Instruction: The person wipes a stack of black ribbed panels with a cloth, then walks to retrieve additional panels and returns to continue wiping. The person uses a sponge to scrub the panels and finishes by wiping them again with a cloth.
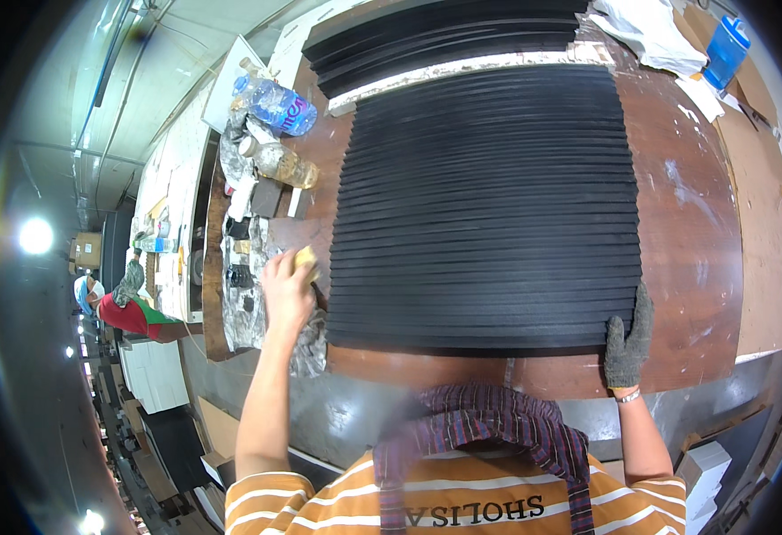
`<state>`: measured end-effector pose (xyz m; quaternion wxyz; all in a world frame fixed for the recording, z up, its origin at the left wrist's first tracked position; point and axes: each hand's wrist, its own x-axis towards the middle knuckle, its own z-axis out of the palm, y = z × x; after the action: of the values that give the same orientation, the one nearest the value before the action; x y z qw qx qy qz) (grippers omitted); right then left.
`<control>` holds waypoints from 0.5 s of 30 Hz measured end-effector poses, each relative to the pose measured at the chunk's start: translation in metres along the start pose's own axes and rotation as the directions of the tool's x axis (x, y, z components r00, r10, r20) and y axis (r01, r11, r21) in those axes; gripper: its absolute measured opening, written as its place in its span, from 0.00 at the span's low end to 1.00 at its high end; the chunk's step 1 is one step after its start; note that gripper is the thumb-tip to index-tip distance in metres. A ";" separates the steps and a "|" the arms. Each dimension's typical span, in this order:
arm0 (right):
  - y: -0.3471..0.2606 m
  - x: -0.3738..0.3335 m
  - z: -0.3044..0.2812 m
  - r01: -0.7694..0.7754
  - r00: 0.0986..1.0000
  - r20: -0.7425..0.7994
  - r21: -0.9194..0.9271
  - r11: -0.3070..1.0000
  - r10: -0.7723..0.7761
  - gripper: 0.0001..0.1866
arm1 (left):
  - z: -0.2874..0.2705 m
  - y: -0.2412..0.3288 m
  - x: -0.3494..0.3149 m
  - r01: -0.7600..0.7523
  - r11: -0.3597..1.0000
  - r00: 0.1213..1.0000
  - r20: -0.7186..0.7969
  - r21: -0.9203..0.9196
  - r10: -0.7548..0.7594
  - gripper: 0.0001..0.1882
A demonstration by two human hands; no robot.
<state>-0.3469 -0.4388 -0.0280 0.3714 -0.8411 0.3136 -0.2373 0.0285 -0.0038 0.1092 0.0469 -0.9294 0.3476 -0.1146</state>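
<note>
Many long black strips lie side by side in a broad block on the brown table in front of me. My left hand is bare and pinches a small yellow sponge just beyond the block's left edge. On my right hand is a dark grey knitted glove. It rests against the near right corner of the strips, its fingers stretched along their ends and its thumb apart.
A second pile of black strips lies at the far side. Along the left stand a blue-tinted bottle, a bottle of yellowish liquid and stained cloths. A blue jug is at far right. Another person works at left.
</note>
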 end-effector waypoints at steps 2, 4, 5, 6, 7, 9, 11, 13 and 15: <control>0.000 0.000 0.001 -0.006 1.000 0.004 -0.020 1.000 0.006 0.36 | 0.018 0.032 0.043 -0.152 0.985 0.974 -0.183 -0.087 0.134 0.20; 0.000 0.000 0.001 -0.032 0.999 0.007 -0.087 0.996 0.033 0.36 | 0.039 0.084 0.087 -0.338 0.914 0.924 -0.261 -0.223 0.278 0.21; 0.000 0.000 0.001 -0.037 0.999 0.007 -0.077 0.996 0.037 0.36 | 0.049 0.109 0.105 -0.402 0.867 0.908 -0.251 -0.294 0.336 0.22; 0.000 -0.001 0.001 -0.040 0.999 0.008 -0.067 0.997 0.041 0.37 | 0.056 0.127 0.118 -0.498 0.819 0.862 -0.267 -0.284 0.431 0.22; 0.000 -0.001 0.000 -0.043 0.999 0.010 -0.055 0.998 0.044 0.37 | 0.061 0.135 0.132 -0.580 0.767 0.814 -0.235 -0.275 0.531 0.23; -0.001 -0.001 0.000 -0.039 0.999 0.000 -0.077 0.996 0.039 0.38 | 0.061 0.119 0.149 -0.556 0.795 0.829 -0.225 -0.242 0.511 0.23; -0.001 -0.002 0.000 -0.058 0.998 0.007 -0.092 0.994 0.059 0.38 | 0.056 0.074 0.165 -0.516 0.828 0.855 -0.195 -0.220 0.481 0.21; -0.002 -0.002 0.000 -0.040 0.999 -0.011 -0.131 0.991 0.039 0.37 | 0.049 0.022 0.176 -0.249 0.962 0.967 0.031 -0.115 0.254 0.21; -0.002 -0.002 0.001 -0.042 0.999 -0.016 -0.127 0.991 0.040 0.38 | 0.051 0.000 0.188 0.022 0.999 0.999 0.046 0.035 -0.024 0.23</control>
<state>-0.3471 -0.4356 -0.0272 0.3197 -0.8548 0.3477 -0.2149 0.1783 -0.1271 0.0936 0.0698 -0.9348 0.3337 -0.0994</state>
